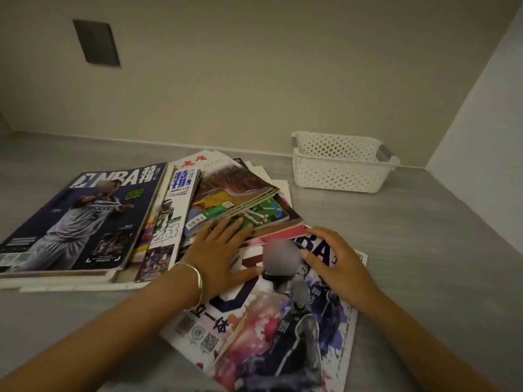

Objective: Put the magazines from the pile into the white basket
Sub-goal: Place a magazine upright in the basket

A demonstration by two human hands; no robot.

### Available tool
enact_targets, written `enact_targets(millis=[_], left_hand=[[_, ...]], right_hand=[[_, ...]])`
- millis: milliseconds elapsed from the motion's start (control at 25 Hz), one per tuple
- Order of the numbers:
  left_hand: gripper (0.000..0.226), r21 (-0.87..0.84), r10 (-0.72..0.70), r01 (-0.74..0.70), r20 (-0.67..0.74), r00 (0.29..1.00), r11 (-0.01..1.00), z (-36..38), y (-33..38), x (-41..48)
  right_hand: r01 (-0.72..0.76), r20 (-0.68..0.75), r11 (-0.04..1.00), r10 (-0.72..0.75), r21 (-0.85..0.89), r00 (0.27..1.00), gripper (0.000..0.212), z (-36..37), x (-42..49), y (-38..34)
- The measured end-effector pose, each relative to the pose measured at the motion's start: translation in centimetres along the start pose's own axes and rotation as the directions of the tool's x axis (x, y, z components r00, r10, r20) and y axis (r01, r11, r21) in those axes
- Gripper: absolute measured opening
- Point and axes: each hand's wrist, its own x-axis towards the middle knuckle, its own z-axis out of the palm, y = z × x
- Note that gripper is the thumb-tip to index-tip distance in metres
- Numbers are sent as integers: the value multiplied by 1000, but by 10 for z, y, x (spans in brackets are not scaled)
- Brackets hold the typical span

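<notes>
A loose pile of magazines (181, 210) spreads over the grey floor, with a dark NBA magazine (79, 216) on top at the left. Nearest me lies a white and purple NBA magazine (271, 321). My left hand (218, 253), wearing a silver bangle, rests flat with straight fingers on this magazine and touches a small stack of thin magazines (240, 196). My right hand (336, 264) lies on the upper right part of the white and purple magazine with its fingers slightly bent. The white perforated basket (342, 176) stands empty at the back right, near the wall.
Beige wall runs behind the pile, and a white wall (486, 123) closes off the right side. A dark wall plate (97, 42) sits high on the left. Bare grey floor (410, 250) stretches between the pile and the basket.
</notes>
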Motion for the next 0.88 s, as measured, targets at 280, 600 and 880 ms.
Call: enact_targets(millis=[280, 600, 880], left_hand=[[71, 44, -261, 260, 16, 965, 965, -21, 9, -38], [32, -773, -45, 339, 375, 926, 537, -36, 64, -29], [42, -920, 68, 100, 135, 988, 380, -46, 148, -14]], right_hand=[[-56, 173, 907, 140, -417, 975, 81, -5, -36, -6], [-134, 107, 844, 220, -520, 970, 81, -40, -62, 12], [-303, -123, 913, 279, -272, 952, 75, -98, -101, 17]])
